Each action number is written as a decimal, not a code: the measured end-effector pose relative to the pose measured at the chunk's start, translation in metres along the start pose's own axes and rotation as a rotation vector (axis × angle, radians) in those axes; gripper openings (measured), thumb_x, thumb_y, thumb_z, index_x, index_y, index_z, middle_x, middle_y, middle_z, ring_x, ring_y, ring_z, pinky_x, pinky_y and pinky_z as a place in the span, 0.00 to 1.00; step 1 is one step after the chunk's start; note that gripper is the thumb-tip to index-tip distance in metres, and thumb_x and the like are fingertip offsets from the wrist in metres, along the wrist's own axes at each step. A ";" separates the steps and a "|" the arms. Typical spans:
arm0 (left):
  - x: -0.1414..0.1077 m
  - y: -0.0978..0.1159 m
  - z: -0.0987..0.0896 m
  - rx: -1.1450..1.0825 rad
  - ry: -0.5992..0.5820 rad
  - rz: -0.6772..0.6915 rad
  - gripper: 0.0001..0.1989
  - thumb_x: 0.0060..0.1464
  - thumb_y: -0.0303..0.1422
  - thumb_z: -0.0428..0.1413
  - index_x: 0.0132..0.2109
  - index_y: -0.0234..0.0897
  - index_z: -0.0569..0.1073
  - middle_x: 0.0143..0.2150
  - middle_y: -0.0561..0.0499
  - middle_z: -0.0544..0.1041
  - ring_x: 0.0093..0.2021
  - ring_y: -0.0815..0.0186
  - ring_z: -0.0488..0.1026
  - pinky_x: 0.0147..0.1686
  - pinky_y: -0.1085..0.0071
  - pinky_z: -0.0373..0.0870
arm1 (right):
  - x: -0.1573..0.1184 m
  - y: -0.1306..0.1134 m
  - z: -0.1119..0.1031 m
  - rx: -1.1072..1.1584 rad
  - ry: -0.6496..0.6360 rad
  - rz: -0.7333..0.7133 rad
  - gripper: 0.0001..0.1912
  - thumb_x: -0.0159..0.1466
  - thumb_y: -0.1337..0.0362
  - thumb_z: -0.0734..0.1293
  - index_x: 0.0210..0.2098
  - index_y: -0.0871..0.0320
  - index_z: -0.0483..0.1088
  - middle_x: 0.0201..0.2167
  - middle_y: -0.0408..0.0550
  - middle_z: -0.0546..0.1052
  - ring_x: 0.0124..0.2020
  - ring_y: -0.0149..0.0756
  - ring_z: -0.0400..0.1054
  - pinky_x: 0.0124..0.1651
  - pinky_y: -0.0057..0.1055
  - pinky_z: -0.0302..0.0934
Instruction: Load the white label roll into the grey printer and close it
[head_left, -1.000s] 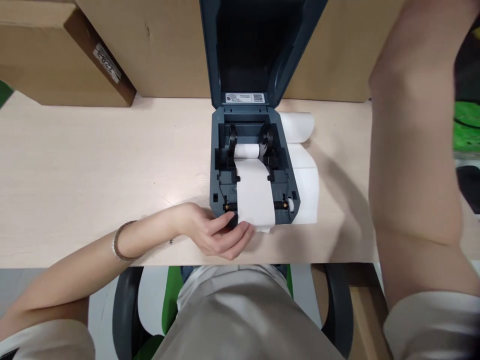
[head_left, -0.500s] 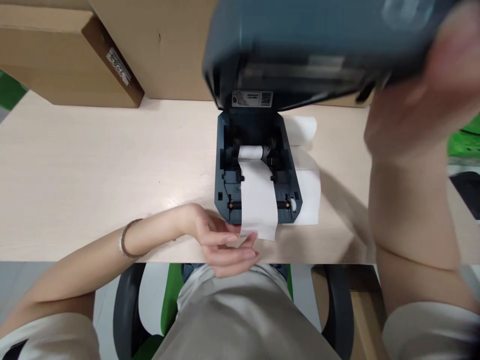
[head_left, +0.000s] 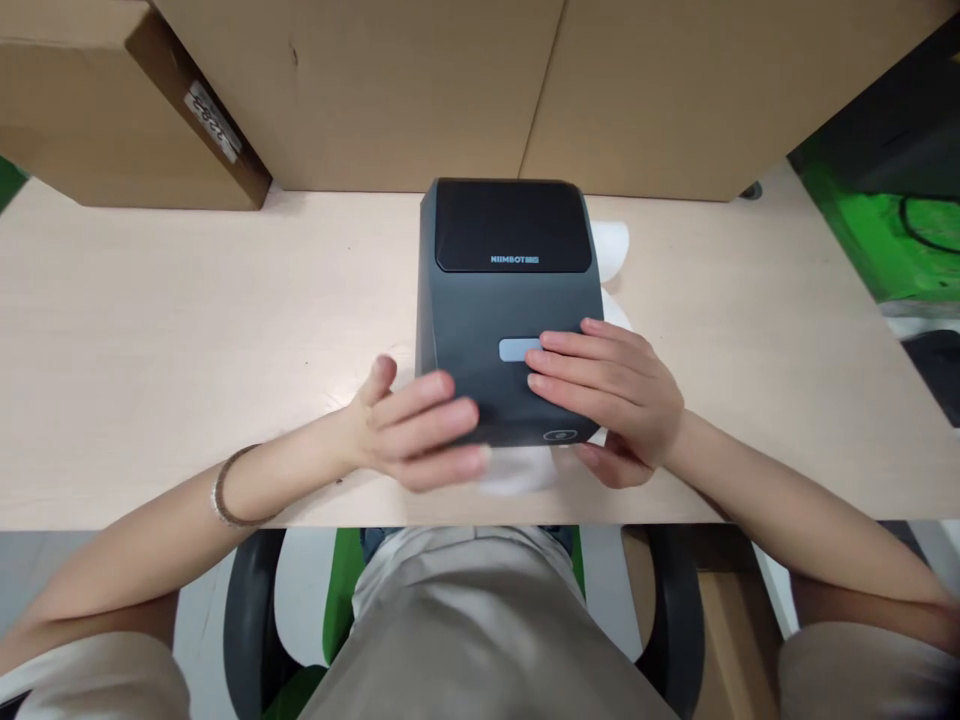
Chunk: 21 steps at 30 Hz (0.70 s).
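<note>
A dark grey label printer (head_left: 465, 310) sits on the table with its lid down. A black window and a pale blue button (head_left: 514, 350) show on the lid. My right hand (head_left: 611, 395) lies on the right front of the lid, fingers stretched flat, with fingertips at the button and the thumb lower by the front edge. My left hand (head_left: 420, 430) is open at the lid's front left corner, fingers apart and slightly blurred; whether it touches the lid I cannot tell. White label paper (head_left: 517, 472) sticks out under the front edge. The inside of the printer is hidden.
Large cardboard boxes (head_left: 420, 90) stand along the back of the table. At the left back is another cardboard box (head_left: 90, 110) with a written label. Behind the printer's right side lies white paper (head_left: 611, 250). A green surface with a black cable (head_left: 926, 230) lies at the far right.
The printer's lid has swung down from raised to closed, covering the paper roll. My right hand has come down with it onto the lid. My left hand has moved up and left from the paper strip.
</note>
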<state>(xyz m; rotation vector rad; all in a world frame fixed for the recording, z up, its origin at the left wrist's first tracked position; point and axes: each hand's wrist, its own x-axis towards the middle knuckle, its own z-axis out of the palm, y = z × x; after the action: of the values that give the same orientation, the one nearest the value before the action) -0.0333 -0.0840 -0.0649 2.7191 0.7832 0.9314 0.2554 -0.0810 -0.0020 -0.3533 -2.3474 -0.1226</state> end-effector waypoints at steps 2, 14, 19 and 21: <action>0.008 0.003 -0.012 0.128 0.170 0.209 0.23 0.64 0.56 0.51 0.62 0.61 0.70 0.51 0.56 0.84 0.57 0.58 0.81 0.65 0.44 0.75 | -0.001 -0.001 0.003 -0.010 0.033 0.005 0.27 0.69 0.56 0.54 0.61 0.62 0.69 0.57 0.52 0.78 0.65 0.39 0.69 0.69 0.42 0.63; 0.030 0.008 -0.033 0.166 0.053 0.249 0.25 0.63 0.59 0.52 0.56 0.51 0.77 0.49 0.52 0.86 0.55 0.58 0.82 0.57 0.56 0.82 | -0.004 -0.003 0.010 -0.029 0.098 0.017 0.25 0.65 0.58 0.57 0.57 0.58 0.71 0.55 0.47 0.79 0.62 0.37 0.72 0.69 0.38 0.65; 0.040 0.012 -0.041 0.207 -0.075 0.119 0.34 0.58 0.68 0.49 0.47 0.46 0.79 0.50 0.48 0.85 0.51 0.56 0.82 0.53 0.57 0.82 | -0.016 0.001 0.016 -0.129 0.165 -0.054 0.24 0.66 0.57 0.58 0.57 0.55 0.72 0.55 0.48 0.78 0.64 0.39 0.70 0.66 0.41 0.68; 0.043 0.014 -0.043 0.283 -0.029 0.213 0.31 0.62 0.65 0.47 0.53 0.47 0.77 0.57 0.48 0.83 0.54 0.59 0.81 0.54 0.60 0.82 | -0.020 0.002 0.018 -0.149 0.203 -0.084 0.23 0.66 0.56 0.59 0.56 0.55 0.73 0.54 0.49 0.77 0.63 0.40 0.70 0.66 0.41 0.69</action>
<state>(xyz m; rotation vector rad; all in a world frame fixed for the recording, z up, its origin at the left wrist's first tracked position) -0.0251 -0.0744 -0.0036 3.1053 0.6745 0.8767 0.2572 -0.0797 -0.0290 -0.2991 -2.1577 -0.3585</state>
